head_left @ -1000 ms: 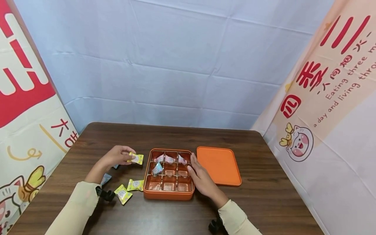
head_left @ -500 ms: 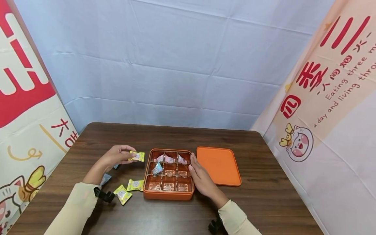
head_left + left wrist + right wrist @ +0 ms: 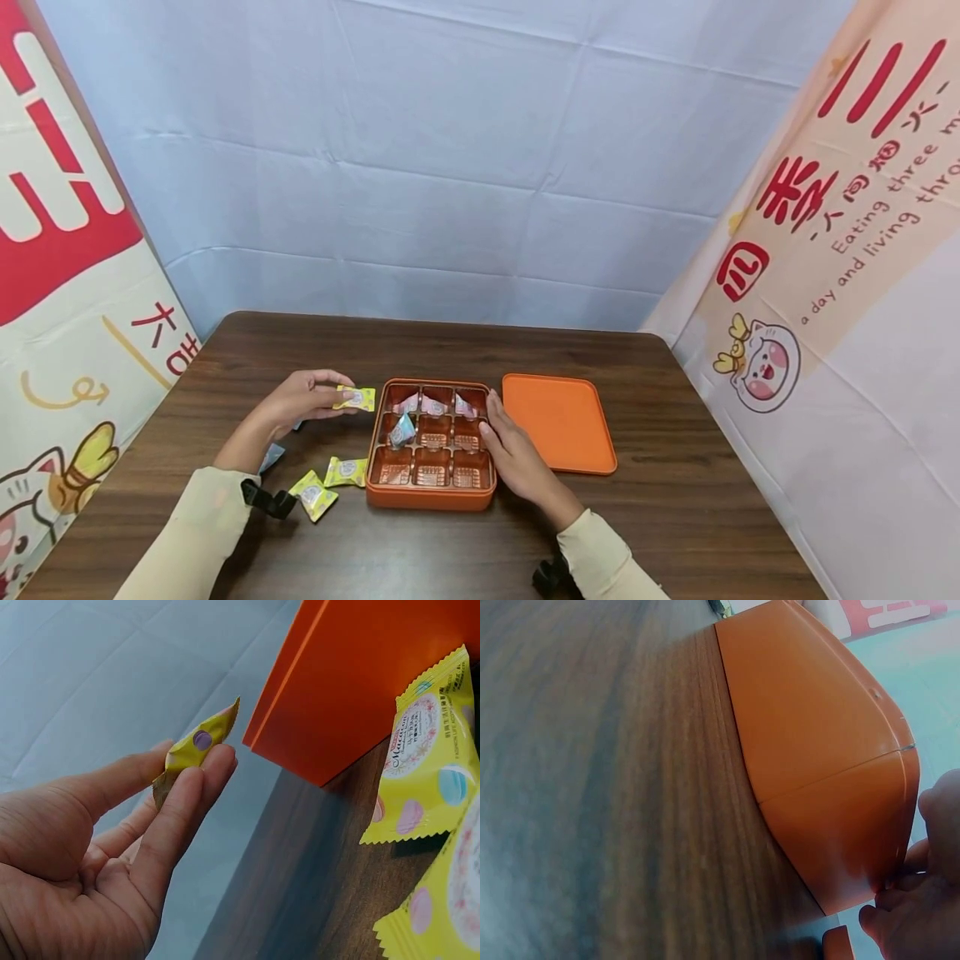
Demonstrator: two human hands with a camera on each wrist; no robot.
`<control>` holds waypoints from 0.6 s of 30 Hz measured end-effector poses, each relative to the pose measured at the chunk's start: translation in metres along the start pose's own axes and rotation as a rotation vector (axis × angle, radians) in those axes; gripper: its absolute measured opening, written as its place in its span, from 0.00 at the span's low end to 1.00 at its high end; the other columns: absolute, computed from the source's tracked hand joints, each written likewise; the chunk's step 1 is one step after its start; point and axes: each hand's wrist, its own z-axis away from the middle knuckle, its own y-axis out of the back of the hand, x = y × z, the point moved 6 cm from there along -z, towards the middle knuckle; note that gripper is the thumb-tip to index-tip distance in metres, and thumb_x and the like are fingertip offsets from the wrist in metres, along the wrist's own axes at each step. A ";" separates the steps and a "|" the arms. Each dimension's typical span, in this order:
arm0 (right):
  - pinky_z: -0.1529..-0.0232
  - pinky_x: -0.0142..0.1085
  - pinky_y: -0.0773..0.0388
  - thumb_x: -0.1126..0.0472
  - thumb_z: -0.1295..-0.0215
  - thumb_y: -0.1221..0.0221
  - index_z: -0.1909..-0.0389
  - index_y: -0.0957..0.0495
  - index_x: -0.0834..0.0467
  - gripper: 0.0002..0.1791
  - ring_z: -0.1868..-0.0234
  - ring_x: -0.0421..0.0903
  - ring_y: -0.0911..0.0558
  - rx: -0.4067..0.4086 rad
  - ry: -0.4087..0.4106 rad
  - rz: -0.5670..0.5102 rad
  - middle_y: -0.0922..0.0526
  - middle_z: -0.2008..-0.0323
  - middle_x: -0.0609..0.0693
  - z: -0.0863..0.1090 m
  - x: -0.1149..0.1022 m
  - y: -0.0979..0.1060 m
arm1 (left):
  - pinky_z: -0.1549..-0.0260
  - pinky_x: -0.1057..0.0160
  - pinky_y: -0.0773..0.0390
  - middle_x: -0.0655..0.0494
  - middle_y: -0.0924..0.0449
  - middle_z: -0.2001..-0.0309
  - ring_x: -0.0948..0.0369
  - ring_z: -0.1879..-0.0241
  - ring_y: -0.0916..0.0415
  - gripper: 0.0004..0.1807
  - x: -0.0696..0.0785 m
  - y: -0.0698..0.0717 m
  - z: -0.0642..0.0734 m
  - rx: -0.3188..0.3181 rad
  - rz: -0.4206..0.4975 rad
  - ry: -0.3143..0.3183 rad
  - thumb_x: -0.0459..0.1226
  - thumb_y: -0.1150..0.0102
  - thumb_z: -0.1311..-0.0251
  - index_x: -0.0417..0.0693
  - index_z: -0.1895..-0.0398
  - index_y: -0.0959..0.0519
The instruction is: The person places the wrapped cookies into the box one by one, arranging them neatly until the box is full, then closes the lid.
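My left hand [image 3: 303, 402] pinches a yellow macaron packet [image 3: 360, 398] between thumb and fingers, just left of the orange box's far corner. In the left wrist view the held packet [image 3: 201, 740] is tilted and apart from the box wall [image 3: 330, 682]. Straight fingers of my right hand [image 3: 519, 462] rest against the right side of the box [image 3: 431, 498]. Inside its divided tray, pink packets [image 3: 433, 405] fill the back row, and one blue packet [image 3: 402, 431] sits in the middle row's left compartment.
Two yellow packets [image 3: 313, 497] lie left of the box, one close to its side. Blue packets [image 3: 272, 457] show partly behind my left hand and wrist. An orange lid [image 3: 558, 423] lies flat to the right. Cloth backdrops [image 3: 450, 167] surround the dark wooden table [image 3: 420, 550].
My left hand has moved slightly right with the yellow macaron packet, bringing it nearer the box. The right hand and the box have stayed in place.
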 end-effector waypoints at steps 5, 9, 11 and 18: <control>0.23 0.49 0.49 0.47 0.16 0.59 0.20 0.53 0.61 0.34 0.21 0.47 0.51 -0.009 -0.003 0.009 0.58 0.20 0.47 -0.001 -0.001 0.000 | 0.45 0.49 0.20 0.45 0.15 0.53 0.49 0.52 0.14 0.26 -0.001 0.000 0.001 0.000 0.004 -0.014 0.41 0.33 0.33 0.32 0.40 0.26; 0.23 0.49 0.49 0.47 0.16 0.59 0.20 0.53 0.61 0.34 0.21 0.47 0.51 -0.006 -0.002 0.008 0.58 0.20 0.48 0.000 -0.001 0.001 | 0.45 0.48 0.20 0.45 0.15 0.51 0.49 0.51 0.15 0.26 -0.004 -0.003 0.002 -0.006 0.009 -0.025 0.40 0.34 0.33 0.32 0.40 0.25; 0.23 0.49 0.49 0.47 0.16 0.59 0.20 0.53 0.61 0.34 0.21 0.48 0.51 -0.005 -0.004 0.010 0.58 0.20 0.48 0.000 0.000 0.001 | 0.45 0.48 0.20 0.44 0.15 0.50 0.49 0.51 0.15 0.26 -0.005 -0.005 0.003 -0.016 0.010 -0.027 0.40 0.34 0.33 0.32 0.39 0.25; 0.23 0.49 0.49 0.46 0.17 0.59 0.20 0.53 0.61 0.35 0.21 0.48 0.51 -0.010 0.001 0.007 0.58 0.20 0.48 0.001 -0.001 0.000 | 0.46 0.49 0.19 0.45 0.16 0.49 0.50 0.51 0.14 0.24 -0.009 -0.007 0.005 -0.031 0.012 -0.044 0.39 0.35 0.32 0.31 0.39 0.24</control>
